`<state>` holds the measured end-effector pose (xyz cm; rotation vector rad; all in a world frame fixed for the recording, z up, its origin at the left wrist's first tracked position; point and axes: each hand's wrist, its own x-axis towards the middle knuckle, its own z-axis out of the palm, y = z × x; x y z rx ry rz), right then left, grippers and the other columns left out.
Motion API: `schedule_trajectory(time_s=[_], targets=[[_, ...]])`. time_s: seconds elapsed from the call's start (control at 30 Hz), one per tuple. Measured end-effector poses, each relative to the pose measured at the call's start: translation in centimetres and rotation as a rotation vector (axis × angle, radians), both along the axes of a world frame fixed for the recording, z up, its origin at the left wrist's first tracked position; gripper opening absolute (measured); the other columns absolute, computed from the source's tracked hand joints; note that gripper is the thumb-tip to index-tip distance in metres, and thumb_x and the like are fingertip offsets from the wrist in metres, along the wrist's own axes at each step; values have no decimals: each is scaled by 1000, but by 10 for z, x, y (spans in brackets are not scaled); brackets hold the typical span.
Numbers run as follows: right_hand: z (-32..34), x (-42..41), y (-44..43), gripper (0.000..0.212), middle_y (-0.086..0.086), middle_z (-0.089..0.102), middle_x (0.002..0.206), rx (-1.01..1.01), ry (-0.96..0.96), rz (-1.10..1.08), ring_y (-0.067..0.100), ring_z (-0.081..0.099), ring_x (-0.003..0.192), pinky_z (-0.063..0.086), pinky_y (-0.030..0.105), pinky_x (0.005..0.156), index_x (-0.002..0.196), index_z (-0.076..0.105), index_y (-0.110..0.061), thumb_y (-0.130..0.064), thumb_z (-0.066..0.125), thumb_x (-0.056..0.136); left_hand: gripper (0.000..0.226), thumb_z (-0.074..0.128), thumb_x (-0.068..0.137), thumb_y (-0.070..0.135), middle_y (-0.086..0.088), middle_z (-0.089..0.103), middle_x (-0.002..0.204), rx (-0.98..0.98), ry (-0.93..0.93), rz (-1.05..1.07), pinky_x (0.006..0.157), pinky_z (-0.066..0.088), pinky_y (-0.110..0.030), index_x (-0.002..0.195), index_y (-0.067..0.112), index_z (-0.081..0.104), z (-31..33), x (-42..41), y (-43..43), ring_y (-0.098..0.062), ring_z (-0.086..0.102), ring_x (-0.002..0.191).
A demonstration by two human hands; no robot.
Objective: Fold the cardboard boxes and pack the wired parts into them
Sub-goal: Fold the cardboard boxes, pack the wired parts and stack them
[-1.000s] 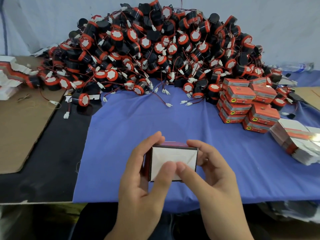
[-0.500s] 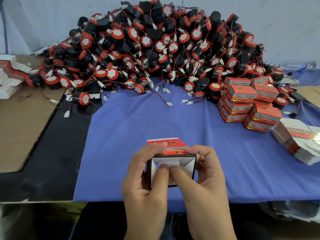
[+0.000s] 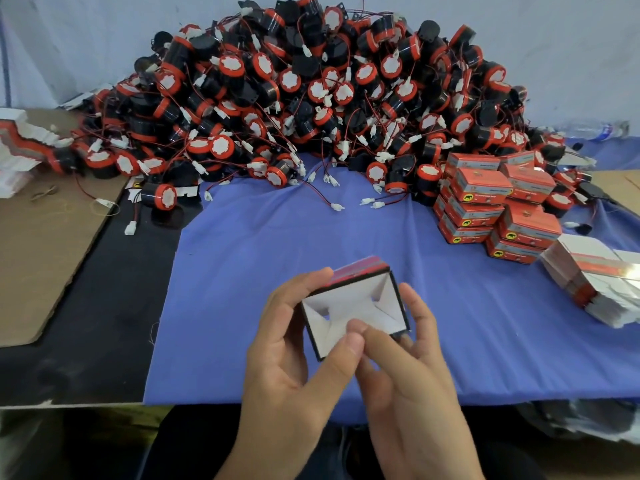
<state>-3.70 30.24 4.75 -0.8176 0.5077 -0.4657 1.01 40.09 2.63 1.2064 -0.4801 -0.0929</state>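
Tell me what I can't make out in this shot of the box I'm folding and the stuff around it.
All in the head view:
1. Held box: its far end faces away; thumbs of the left hand and right hand cover part of the near flaps.
2. Packed boxes: print too small and blurred to read.
3. Flat box stack: cut off by the right edge.
4. Pile of wired parts: lower ones buried, so uncountable.

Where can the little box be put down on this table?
Best on the bare blue cloth between the held small box and the pile of wired parts. The black strip left of it is free too. Crowded: the right side, with packed boxes and flat blanks.
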Motion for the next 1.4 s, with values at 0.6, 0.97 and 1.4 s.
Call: schedule_trajectory(time_s=[0.6,0.97,1.4], targets=[[-16,1,1,53,-3,78,94,-233,140,-163,13,75,78,59,24,63,114,65,-34,11,62,88,55,78,76,33,10,62,126,433,-520,230,96,51,-18,129,30,64,-8,-7,2,-8,61,120],[-4,-8,-16,73,15,74,91,-165,-87,161,26,73,82,59,28,66,127,65,-42,1,73,69,62,83,71,48,13,67,128,446,-268,163,88,58,-30,129,40,61,-10,-2,7,-13,65,119],[-6,-11,-24,96,-26,60,132,-1303,118,193,1,59,124,44,13,98,148,32,-60,-29,86,75,84,81,65,14,19,63,127,413,-164,32,87,59,-28,135,49,51,-21,22,10,-13,71,107]])
